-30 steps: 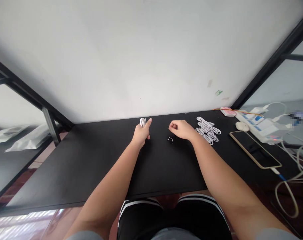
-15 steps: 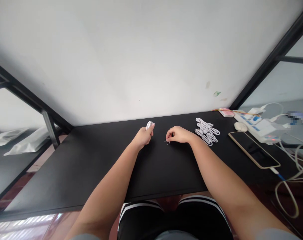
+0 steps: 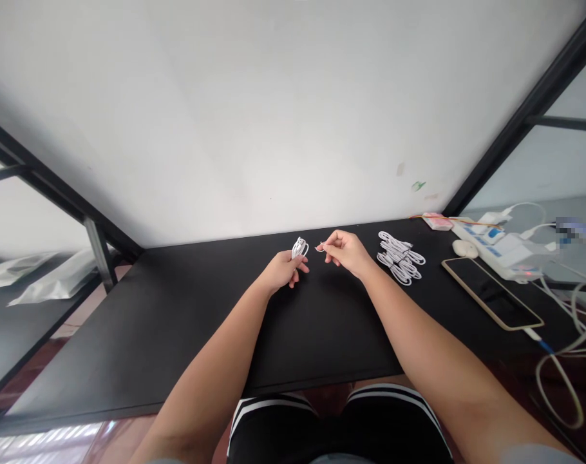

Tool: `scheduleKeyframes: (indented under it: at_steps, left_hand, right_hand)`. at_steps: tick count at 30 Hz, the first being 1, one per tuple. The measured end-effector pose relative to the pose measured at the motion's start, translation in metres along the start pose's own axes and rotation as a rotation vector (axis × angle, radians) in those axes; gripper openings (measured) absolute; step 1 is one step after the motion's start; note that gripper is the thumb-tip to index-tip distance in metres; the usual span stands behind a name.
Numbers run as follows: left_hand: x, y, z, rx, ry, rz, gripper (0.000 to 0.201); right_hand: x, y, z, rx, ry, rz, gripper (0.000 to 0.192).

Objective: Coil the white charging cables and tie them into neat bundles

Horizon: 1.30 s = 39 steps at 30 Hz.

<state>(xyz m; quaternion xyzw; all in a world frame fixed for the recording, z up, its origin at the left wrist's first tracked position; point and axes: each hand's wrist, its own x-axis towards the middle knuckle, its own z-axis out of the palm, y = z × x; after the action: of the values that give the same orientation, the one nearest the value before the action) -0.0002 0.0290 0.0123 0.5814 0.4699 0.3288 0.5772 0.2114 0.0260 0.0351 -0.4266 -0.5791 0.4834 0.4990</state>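
My left hand (image 3: 284,270) grips a coiled white cable (image 3: 299,247) between thumb and fingers, its loops sticking up above the hand. To the right, my right hand (image 3: 345,250) pinches a short, thin white tie (image 3: 319,247) whose end points toward the coil. A small gap lies between the tie and the cable. Beside my right wrist, a pile of bundled white cables (image 3: 400,258) rests on the black desk (image 3: 191,322).
At the right lie a phone (image 3: 493,293) on a charging lead, a white rounded case (image 3: 465,248), a power strip (image 3: 500,248) with plugs and a small pink-and-white box (image 3: 436,221). A plain wall (image 3: 254,116) rises behind the desk. Plastic bags (image 3: 66,277) sit at far left.
My right hand has lifted the tie from near the desk up toward the coil. The left hand has turned and shifted slightly right, so more of the cable loops show.
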Motion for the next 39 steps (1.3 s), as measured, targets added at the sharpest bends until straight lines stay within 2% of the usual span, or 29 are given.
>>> scheduleKeyframes:
  at_steps: [4,7,10,16,21,24,26,32,36,39]
  left_hand:
    - [-0.001,0.006,0.003,0.121,0.063,0.005,0.022]
    - [-0.002,0.012,0.007,-0.015,0.047,-0.113,0.028]
    - [-0.003,0.014,0.01,-0.212,0.035,-0.123,0.041]
    - [-0.001,0.012,0.015,-0.289,0.016,-0.131,0.045]
    - [0.0,0.005,0.019,-0.096,0.066,-0.049,0.045]
    - [-0.001,0.0,0.019,0.047,0.077,0.035,0.042]
    - [-0.001,-0.001,0.019,0.052,0.047,0.025,0.04]
    - [-0.004,0.013,0.021,-0.134,-0.016,-0.164,0.038]
    - [-0.008,0.018,0.022,-0.219,-0.023,-0.143,0.042]
    - [-0.008,0.017,0.022,-0.281,-0.031,-0.105,0.044]
  right_hand:
    - [-0.001,-0.002,0.002,0.04,-0.007,-0.005,0.025]
    - [-0.004,-0.001,0.003,-0.086,-0.057,-0.064,0.02]
    - [-0.008,0.0,0.007,-0.284,-0.098,-0.151,0.015]
    - [-0.014,-0.008,0.018,-0.587,0.0,-0.314,0.011]
    - [-0.016,-0.008,0.03,-0.657,0.088,-0.422,0.012]
    - [-0.016,-0.004,0.035,-0.702,0.082,-0.455,0.014]
    - [-0.015,-0.002,0.037,-0.735,0.065,-0.477,0.016]
    - [-0.014,-0.003,0.035,-0.878,-0.003,-0.571,0.021]
    - [-0.013,-0.006,0.034,-0.946,-0.033,-0.622,0.027]
    - [-0.013,-0.005,0.033,-0.913,-0.036,-0.637,0.026]
